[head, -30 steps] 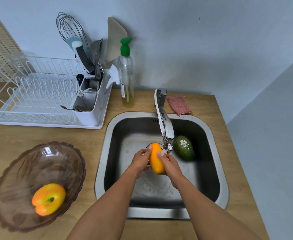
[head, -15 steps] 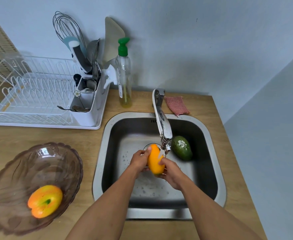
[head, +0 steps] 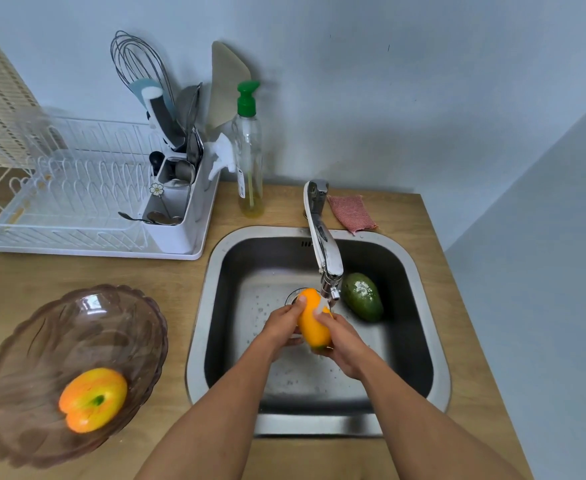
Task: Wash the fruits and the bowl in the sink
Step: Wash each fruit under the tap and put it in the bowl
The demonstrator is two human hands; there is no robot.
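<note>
Over the steel sink [head: 437, 375], my left hand [head: 281, 327] and my right hand [head: 343, 344] both grip an orange mango [head: 314, 320] right under the tap [head: 324, 251], where water runs onto it. A green avocado [head: 362, 301] lies in the sink's back right, just right of the spout. On the counter to the left stands a brown glass bowl [head: 42, 341] with a yellow-orange apple [head: 92, 398] inside it.
A white dish rack [head: 76, 202] with a utensil holder stands at the back left. A dish soap bottle [head: 248, 157] with a green pump is behind the sink. A pink cloth [head: 350, 213] lies right of the tap base. The wall closes off the right side.
Both hands keep the mango under the tap and have turned it slightly between them. The view has shifted a little; the avocado, bowl and apple have not moved.
</note>
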